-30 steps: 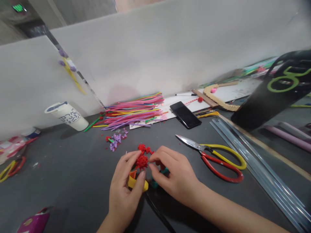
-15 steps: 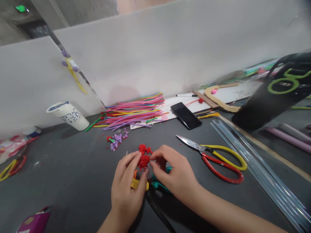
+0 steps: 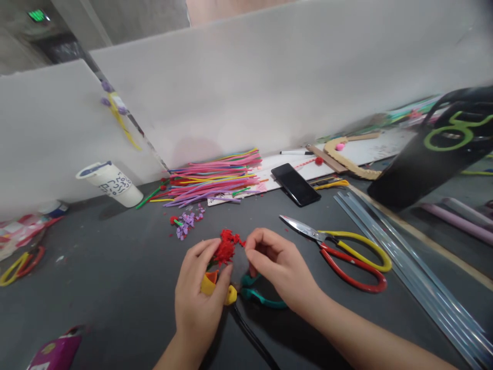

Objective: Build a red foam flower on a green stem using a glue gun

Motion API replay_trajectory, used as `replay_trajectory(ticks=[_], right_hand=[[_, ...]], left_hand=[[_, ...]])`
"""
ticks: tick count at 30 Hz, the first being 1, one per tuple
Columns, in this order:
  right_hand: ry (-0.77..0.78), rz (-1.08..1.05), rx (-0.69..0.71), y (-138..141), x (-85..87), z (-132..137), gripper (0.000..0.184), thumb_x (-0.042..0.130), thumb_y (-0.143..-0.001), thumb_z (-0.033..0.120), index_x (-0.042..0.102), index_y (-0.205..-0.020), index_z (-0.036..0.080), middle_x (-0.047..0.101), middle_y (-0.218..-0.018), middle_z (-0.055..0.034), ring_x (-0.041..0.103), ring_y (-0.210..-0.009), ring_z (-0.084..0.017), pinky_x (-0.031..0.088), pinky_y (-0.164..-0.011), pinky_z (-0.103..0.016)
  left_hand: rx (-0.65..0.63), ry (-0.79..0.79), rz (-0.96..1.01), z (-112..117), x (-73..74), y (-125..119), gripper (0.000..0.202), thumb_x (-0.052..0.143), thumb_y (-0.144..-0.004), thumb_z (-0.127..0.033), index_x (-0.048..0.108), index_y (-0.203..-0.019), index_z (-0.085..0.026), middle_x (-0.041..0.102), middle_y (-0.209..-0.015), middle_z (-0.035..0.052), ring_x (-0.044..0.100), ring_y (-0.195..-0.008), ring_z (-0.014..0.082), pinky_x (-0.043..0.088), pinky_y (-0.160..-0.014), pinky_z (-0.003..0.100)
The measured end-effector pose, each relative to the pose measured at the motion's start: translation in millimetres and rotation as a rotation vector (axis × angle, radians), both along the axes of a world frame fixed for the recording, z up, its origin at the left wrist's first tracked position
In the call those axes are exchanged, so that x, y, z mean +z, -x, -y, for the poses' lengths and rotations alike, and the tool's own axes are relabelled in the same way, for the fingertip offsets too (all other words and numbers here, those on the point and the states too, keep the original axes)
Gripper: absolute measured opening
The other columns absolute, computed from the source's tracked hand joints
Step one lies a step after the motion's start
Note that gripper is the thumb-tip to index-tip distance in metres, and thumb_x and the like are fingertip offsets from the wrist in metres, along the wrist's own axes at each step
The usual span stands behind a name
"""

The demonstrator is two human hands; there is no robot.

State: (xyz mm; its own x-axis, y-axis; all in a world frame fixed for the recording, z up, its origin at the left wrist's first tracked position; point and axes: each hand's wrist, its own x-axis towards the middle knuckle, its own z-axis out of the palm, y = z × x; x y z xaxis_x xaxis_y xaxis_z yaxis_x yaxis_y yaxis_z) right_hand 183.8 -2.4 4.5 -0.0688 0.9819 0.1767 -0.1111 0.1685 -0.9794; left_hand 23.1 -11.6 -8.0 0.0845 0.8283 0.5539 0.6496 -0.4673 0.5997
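Observation:
My left hand (image 3: 202, 285) is closed round a red fuzzy flower (image 3: 224, 252), which shows between its thumb and fingertips. Just right of the flower, my right hand (image 3: 277, 264) is pinched; what sits between its fingertips is too small to make out. Small red pieces (image 3: 230, 235) lie on the dark table behind the flower. Under my left hand is a yellow glue gun (image 3: 230, 295) with an orange part and a black cord, partly covered by the fingers. A teal-handled tool (image 3: 264, 298) lies beneath my right hand, its head hidden.
Scissors (image 3: 350, 252) with red and yellow handles lie at right, beside clear sticks (image 3: 408, 267). Behind are a phone (image 3: 296, 184), pink and purple pipe cleaners (image 3: 211, 177), purple snippets (image 3: 187, 223) and a white cup (image 3: 111, 184). A black bottle (image 3: 419, 159) stands at far right.
My right hand has drawn slightly away from the red flower, to the right. The flower has turned and shifted a little left in my left hand, and more of the glue gun shows.

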Motion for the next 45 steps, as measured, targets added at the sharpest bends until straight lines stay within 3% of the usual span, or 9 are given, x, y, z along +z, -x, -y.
replay_trajectory(ticks=[6,12,16,21,25,27,30,33,45], right_hand=[[0.175,-0.534,0.179,-11.2,2.8,-11.1,0.013,0.047,-0.082,0.026,0.043,-0.071,0.021,0.057,-0.077,0.0,0.054,-0.055,-0.011,0.047,-0.053,-0.026],[0.17,-0.519,0.026,-29.5,3.8,-27.6,0.02,0.041,-0.081,0.026,0.032,-0.063,0.023,0.041,-0.052,0.0066,0.03,-0.035,-0.007,0.027,-0.035,-0.019],[0.142,-0.436,-0.079,-37.0,-6.9,-37.8,0.033,0.043,-0.088,0.035,0.03,-0.06,0.022,0.033,-0.046,0.01,0.018,-0.032,-0.004,0.016,-0.033,-0.017],[0.083,-0.243,-0.104,-28.9,-19.7,-39.2,0.042,0.05,-0.087,0.045,0.033,-0.057,0.022,0.031,-0.041,0.0111,0.021,-0.03,-0.004,0.016,-0.031,-0.018],[-0.059,-0.082,-0.08,-9.9,-16.3,-20.2,0.015,0.067,-0.074,0.026,0.054,-0.077,0.021,0.051,-0.057,0.0075,0.046,-0.045,-0.008,0.039,-0.043,-0.02],[-0.151,-0.01,-0.074,-3.1,-13.3,-8.2,0.021,0.069,-0.07,0.019,0.06,-0.089,0.022,0.058,-0.071,0.0037,0.055,-0.061,-0.012,0.046,-0.058,-0.024],[-0.435,0.206,-0.102,0.0,-11.8,4.6,0.016,0.064,-0.076,0.015,0.063,-0.091,0.022,0.058,-0.081,-0.0001,0.054,-0.071,-0.013,0.046,-0.066,-0.025],[-0.715,0.445,-0.155,-0.9,-12.9,8.4,0.013,0.056,-0.085,0.013,0.061,-0.095,0.02,0.058,-0.087,-0.0037,0.054,-0.074,-0.014,0.047,-0.067,-0.026],[-0.741,0.541,-0.186,-3.0,-15.5,4.5,0.014,0.051,-0.086,0.013,0.062,-0.091,0.02,0.06,-0.083,-0.0047,0.056,-0.074,-0.016,0.047,-0.067,-0.028]], left_hand=[[0.032,0.281,0.372,-7.3,-2.8,4.7,0.028,0.069,-0.077,-0.028,0.068,-0.105,-0.025,0.064,-0.113,0.0048,0.06,-0.105,0.0223,0.048,-0.091,0.035],[-0.018,0.615,0.997,-17.8,1.6,7.5,0.03,0.075,-0.07,-0.026,0.073,-0.099,-0.019,0.073,-0.096,0.0046,0.065,-0.078,0.0143,0.052,-0.07,0.024],[-0.144,0.649,1.247,-26.5,5.3,13.4,0.023,0.074,-0.069,-0.022,0.075,-0.09,-0.015,0.075,-0.09,0.0057,0.065,-0.074,0.0117,0.052,-0.066,0.019],[-0.196,0.658,1.276,-29.1,6.4,14.9,0.023,0.074,-0.065,-0.02,0.077,-0.086,-0.012,0.076,-0.083,0.0075,0.066,-0.072,0.0133,0.052,-0.063,0.018],[-0.247,0.729,1.237,-20.6,7.5,8.2,0.026,0.075,-0.065,-0.018,0.076,-0.09,-0.012,0.076,-0.08,0.0068,0.065,-0.065,0.0122,0.053,-0.06,0.018],[-0.258,0.767,1.209,-15.6,8.3,4.1,0.027,0.076,-0.065,-0.017,0.075,-0.092,-0.013,0.076,-0.081,0.0053,0.064,-0.063,0.0102,0.05,-0.053,0.014],[-0.271,0.779,1.176,-9.3,9.2,-1.6,0.029,0.079,-0.062,-0.016,0.075,-0.091,-0.014,0.076,-0.08,0.0036,0.064,-0.063,0.0087,0.047,-0.05,0.01],[-0.303,0.757,1.15,-5.9,8.6,-6.3,0.03,0.08,-0.061,-0.018,0.075,-0.09,-0.015,0.076,-0.085,0.0041,0.066,-0.069,0.0118,0.053,-0.063,0.017],[-0.333,0.758,1.135,-5.4,4.5,-7.7,0.029,0.08,-0.062,-0.017,0.074,-0.091,-0.017,0.075,-0.083,0.003,0.066,-0.071,0.012,0.052,-0.068,0.019]])
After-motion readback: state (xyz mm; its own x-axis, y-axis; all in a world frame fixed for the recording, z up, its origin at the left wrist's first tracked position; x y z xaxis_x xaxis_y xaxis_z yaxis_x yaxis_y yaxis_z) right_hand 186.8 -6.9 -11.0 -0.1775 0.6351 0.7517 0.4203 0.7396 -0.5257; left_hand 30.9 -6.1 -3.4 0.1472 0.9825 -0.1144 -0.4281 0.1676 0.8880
